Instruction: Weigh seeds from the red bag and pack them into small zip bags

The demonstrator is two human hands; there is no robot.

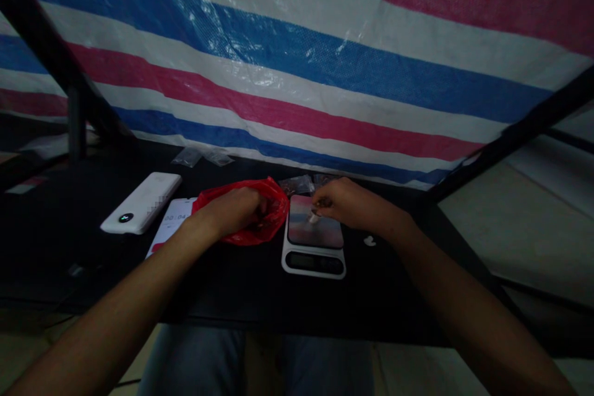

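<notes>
My left hand (pixel 239 213) reaches into a red plastic bag (pixel 253 236), its fingers curled and partly hidden among dark contents that I cannot make out. Right of the bag stands a small white digital scale (pixel 314 263) with a shiny metal plate. Over this plate my right hand (pixel 341 203) is closed in a pinch, with small dark brownish bits at its fingertips. Just under those fingertips a small whitish piece (pixel 314 218) shows against the plate; whether the fingers touch it is unclear. The scale's display looks dark.
A white power bank (pixel 142 203) and a phone showing a timer (pixel 172 219) lie left of the bag. Clear plastic packets (pixel 187 157) lie along the back edge, below a striped tarp (pixel 297 86). A small white scrap (pixel 369 241) rests right of the scale on the black table (pixel 232 294).
</notes>
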